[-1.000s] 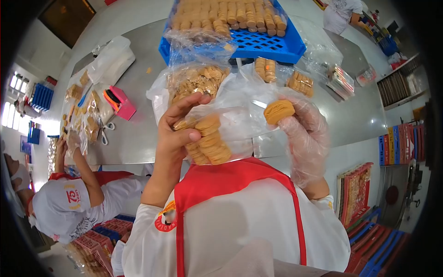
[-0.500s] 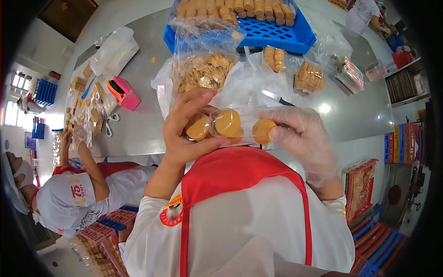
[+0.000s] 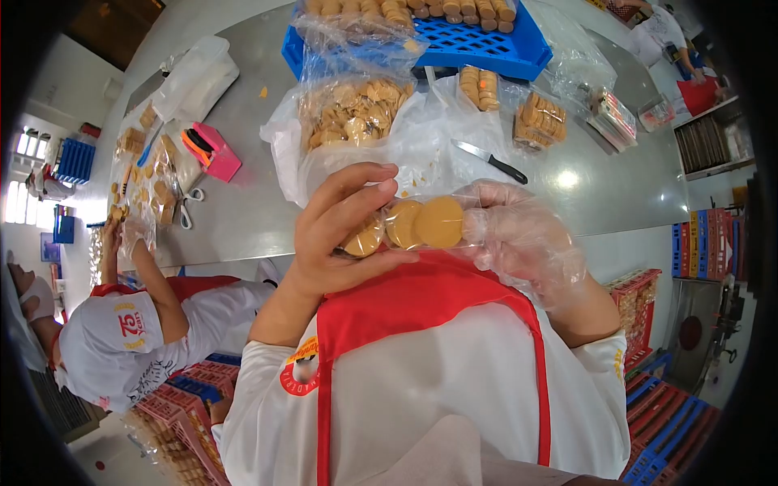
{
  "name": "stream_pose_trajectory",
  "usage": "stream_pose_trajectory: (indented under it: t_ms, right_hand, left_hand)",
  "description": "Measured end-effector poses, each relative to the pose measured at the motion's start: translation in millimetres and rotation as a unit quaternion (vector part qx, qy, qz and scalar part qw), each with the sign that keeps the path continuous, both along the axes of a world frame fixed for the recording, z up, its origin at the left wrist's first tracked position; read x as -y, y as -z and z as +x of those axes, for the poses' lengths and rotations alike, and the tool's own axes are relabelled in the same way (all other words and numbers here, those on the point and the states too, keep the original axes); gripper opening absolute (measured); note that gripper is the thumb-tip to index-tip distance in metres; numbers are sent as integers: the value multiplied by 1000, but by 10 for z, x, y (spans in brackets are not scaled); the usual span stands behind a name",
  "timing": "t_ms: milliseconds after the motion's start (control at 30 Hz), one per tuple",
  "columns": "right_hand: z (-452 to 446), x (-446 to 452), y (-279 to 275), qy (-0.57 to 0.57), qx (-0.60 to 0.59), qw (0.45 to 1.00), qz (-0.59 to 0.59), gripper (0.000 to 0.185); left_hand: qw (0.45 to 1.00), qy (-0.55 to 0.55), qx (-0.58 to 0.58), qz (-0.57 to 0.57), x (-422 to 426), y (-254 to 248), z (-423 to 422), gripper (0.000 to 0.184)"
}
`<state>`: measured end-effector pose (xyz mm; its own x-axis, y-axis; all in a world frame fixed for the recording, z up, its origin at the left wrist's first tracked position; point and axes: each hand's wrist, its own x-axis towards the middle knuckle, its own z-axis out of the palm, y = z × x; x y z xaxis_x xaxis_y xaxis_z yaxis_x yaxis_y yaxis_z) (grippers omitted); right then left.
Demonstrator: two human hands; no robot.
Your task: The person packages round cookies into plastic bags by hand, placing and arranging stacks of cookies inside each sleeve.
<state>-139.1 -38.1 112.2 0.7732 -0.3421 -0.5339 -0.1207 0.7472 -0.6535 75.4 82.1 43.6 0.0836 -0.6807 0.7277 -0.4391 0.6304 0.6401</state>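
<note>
Between my hands is a clear plastic bag with round, flat yellow-brown cookies [image 3: 438, 221] inside, a few of them overlapping. My bare left hand [image 3: 340, 219] is wrapped round the bag's left end, thumb below and fingers above. At the other end, my right hand [image 3: 523, 235], in a clear plastic glove, pinches the plastic just beside the rightmost cookie. Beyond my hands, a large clear bag of broken cookies [image 3: 356, 113] lies on white plastic sheeting [image 3: 413, 162]. A knife with a black handle [image 3: 506, 169] rests to the right of it.
A blue crate [image 3: 478, 57] with rows of cookies stands at the back of the metal table [image 3: 251, 211]. Packed cookies [image 3: 540, 120] lie at right. At left are a pink holder [image 3: 219, 158], scissors [image 3: 187, 212], a clear plastic bin [image 3: 194, 81] and a co-worker [image 3: 154, 340].
The rightmost cookie, earlier apart at my right fingers, now overlaps the others further left in the bag. My right hand has shifted its grip on the plastic.
</note>
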Motion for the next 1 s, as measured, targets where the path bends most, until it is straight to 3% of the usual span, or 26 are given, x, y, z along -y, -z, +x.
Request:
stream_pose_trajectory:
  t_ms: [133,233,333,367,533,567,733,1000]
  right_hand:
    - [116,-182,99,49,-30,998,-25,22]
    - [50,-145,293,33,25,982,-185,17]
    - [48,-145,394,98,12,963,-251,24]
    - [30,-136,377,78,-10,965,-250,26]
    - [-31,-84,378,-23,-141,967,-209,35]
    - [-29,-96,439,-32,-108,970,-215,38]
    - [58,-167,603,-103,-10,971,-217,46]
    - [79,-166,584,-51,-2,978,-201,47]
  left_hand:
    - [999,3,3,36,-40,7,-69,71]
    - [995,-23,-12,99,-69,-11,-109,64]
    - [956,0,-152,249,-110,95,-97,58]
    - [935,46,-222,272,-126,182,-84,56]
    - [883,72,-274,373,-327,342,-71,52]
    - [872,66,-278,398,-355,328,-73,52]
    - [904,78,-203,369,-389,351,-55,53]
    - [919,2,-160,361,-494,220,-79,49]
